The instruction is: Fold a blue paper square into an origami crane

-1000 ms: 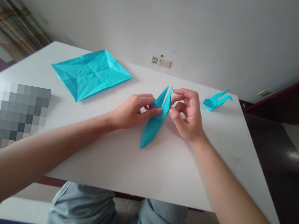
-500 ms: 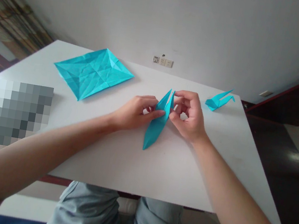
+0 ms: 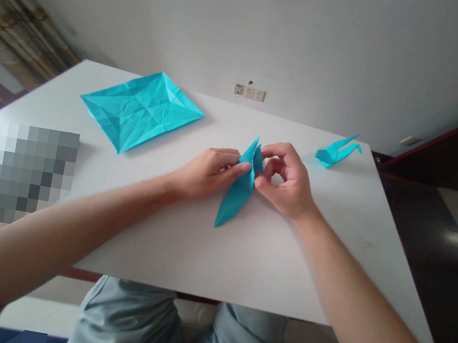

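A folded turquoise origami paper (image 3: 238,192) is held above the middle of the white table, its lower tip pointing down toward me. My left hand (image 3: 217,170) grips its left side, the thumb lying flat across the front and the other fingers behind. At the right edge, my right hand (image 3: 286,176) has its fingers curled, with thumb and index finger on the right flap near the slit. The paper's upper end splits into two points, the right one bent outward. Part of the back is hidden by my fingers.
On the white table (image 3: 181,245), a creased turquoise sheet (image 3: 142,110) lies at the back left. A finished paper crane (image 3: 337,153) stands at the back right. A pixelated patch covers the left edge. Wall sockets (image 3: 249,92) sit behind the table.
The right point of the folded paper has been pulled open and bent to the right. My right hand's fingers have shifted slightly down along that flap. My left hand keeps its grip.
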`<state>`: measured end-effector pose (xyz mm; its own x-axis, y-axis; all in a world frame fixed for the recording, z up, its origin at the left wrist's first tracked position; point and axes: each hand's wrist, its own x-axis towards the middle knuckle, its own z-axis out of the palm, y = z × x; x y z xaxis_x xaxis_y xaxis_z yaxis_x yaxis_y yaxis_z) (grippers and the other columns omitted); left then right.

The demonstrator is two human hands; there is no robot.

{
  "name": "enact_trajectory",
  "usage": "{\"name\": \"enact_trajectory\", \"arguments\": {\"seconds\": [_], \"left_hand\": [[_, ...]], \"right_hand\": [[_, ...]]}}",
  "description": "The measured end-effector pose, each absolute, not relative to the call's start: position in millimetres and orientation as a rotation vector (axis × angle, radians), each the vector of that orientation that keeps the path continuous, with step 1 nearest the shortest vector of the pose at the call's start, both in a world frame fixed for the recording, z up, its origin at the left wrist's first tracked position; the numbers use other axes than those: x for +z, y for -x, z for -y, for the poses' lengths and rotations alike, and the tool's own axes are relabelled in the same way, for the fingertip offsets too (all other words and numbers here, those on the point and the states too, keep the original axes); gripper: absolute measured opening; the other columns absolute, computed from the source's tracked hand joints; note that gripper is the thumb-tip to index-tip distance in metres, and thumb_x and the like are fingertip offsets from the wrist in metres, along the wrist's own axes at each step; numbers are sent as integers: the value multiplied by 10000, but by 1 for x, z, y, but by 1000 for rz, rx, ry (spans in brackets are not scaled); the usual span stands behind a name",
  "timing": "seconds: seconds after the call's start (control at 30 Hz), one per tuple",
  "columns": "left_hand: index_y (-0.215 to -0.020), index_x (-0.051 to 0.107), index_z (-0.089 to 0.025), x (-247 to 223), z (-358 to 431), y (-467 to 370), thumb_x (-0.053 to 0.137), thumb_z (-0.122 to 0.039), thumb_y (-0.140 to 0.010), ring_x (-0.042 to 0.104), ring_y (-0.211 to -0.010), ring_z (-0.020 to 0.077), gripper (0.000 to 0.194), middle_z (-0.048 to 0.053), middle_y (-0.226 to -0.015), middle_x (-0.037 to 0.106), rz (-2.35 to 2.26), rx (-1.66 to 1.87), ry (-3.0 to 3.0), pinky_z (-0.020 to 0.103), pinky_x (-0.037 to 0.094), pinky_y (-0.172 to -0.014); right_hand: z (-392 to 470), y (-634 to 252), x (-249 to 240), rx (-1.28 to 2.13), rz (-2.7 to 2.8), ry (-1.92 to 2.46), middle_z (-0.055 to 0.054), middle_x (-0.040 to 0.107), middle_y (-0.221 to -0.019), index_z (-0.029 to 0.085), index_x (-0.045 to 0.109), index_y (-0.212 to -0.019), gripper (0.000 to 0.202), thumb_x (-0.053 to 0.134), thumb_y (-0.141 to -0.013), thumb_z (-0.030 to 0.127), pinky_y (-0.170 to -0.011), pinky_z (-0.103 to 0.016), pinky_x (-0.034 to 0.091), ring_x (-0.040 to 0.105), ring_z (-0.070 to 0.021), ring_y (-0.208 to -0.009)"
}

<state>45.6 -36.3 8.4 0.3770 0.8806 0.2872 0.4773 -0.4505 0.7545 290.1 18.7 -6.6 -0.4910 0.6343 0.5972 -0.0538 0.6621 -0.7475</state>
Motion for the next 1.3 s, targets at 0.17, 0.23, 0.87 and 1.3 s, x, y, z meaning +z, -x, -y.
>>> {"name": "enact_trajectory", "arguments": {"seconds": [0.17, 0.23, 0.87, 1.3], "left_hand": [[-927, 710, -216, 9, 36, -45, 526, -695, -1263, 666, -837, 197, 613, 58, -937, 755, -1143, 940, -2093, 347, 534, -811], [-931, 714, -219, 9, 36, -45, 534, -673, -1264, 688, -860, 203, 592, 67, -962, 773, -1132, 945, -2115, 349, 544, -832], [-836, 596, -235, 12, 37, -46, 588, -654, -1246, 575, -750, 173, 585, 17, -823, 633, -1108, 944, -2131, 326, 483, -751], [-806, 527, -241, 10, 36, -46, 601, -524, -1233, 489, -706, 159, 518, -15, -766, 528, -1090, 949, -2135, 333, 417, -721]], "right_hand": [[-17, -289, -4, 922, 1914, 456, 17, 776, -1138, 314, 747, -1275, 374, 856, -922, 253, -613, -269, 526, 540, -104, -681], [-16, -290, -1, 943, 1942, 475, 20, 739, -1069, 313, 764, -1286, 374, 855, -926, 268, -611, -280, 515, 521, -119, -686], [-15, -287, 0, 998, 1894, 474, 23, 678, -1008, 316, 723, -1171, 290, 889, -941, 260, -604, -284, 479, 492, -129, -694], [-19, -290, 3, 934, 1971, 459, -35, 695, -1046, 281, 744, -941, 294, 982, -994, 445, -585, -337, 439, 481, -160, -706]]}}
